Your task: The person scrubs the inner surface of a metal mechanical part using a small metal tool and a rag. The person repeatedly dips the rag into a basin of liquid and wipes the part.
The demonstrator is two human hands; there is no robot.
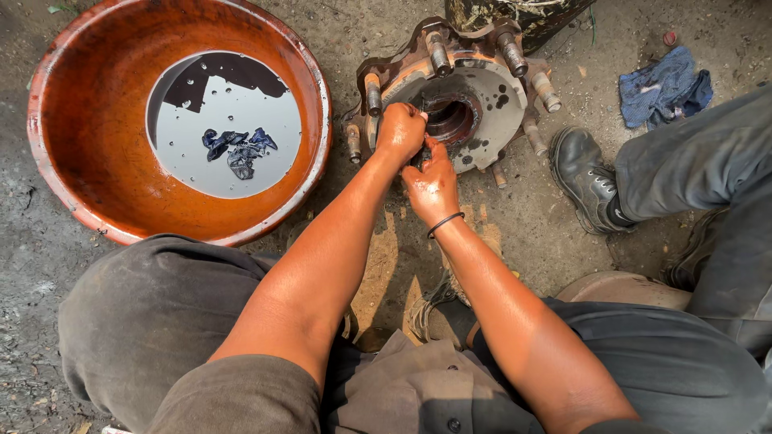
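As both oily hands, left (400, 130) clenched, right (432, 183) pinching something unseen, work at hub (474, 96) bore just ahead: slip likely, knuckles hitting studs (438, 53); basin (96, 120) left.

Two hands at a rusty wheel hub on the ground

The left hand (400, 128) and right hand (432, 183) press together at the wheel hub (474, 88) by its centre bore; an orange basin (84, 120) of liquid sits just left, a black boot (585, 175) right.
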